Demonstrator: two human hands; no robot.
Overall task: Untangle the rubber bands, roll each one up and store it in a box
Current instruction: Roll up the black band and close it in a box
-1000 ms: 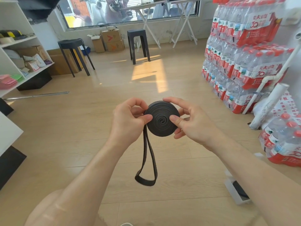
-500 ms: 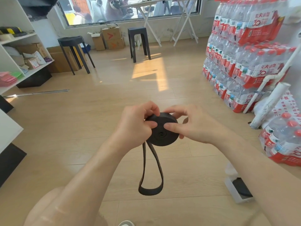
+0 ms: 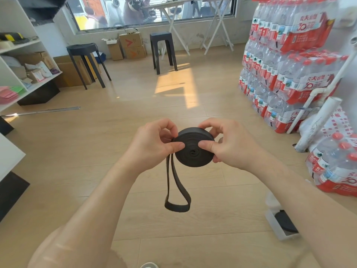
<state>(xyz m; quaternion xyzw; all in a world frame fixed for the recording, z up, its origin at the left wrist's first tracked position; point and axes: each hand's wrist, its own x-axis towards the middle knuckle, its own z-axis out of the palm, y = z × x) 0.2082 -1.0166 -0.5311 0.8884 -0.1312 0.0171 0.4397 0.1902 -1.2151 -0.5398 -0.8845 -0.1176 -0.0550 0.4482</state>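
Above the pale wooden floor [image 3: 96, 151], up and to the left of the small clear plastic box [image 3: 273, 226] that sits on the boards, a person holds a black flat rubber band [image 3: 194, 151], wound into a thick round coil, out in front of the body. The left hand [image 3: 154, 144] pinches the coil's left edge, thumb flat on the spiral face and fingers curled round behind the rim. The right hand [image 3: 231, 146] grips the opposite edge the same way, thumb on the face, fingers wrapped over the top and back. From the left side of the coil a loose loop [image 3: 176, 190] of the same band hangs straight down in the air, not touching the floor, well to the left of the box. Inside the box lies another dark rolled band [image 3: 286, 222], partly hidden by the right forearm. Behind the box, farther back on that side, rise stacked packs of red-labelled water bottles [image 3: 286, 64].
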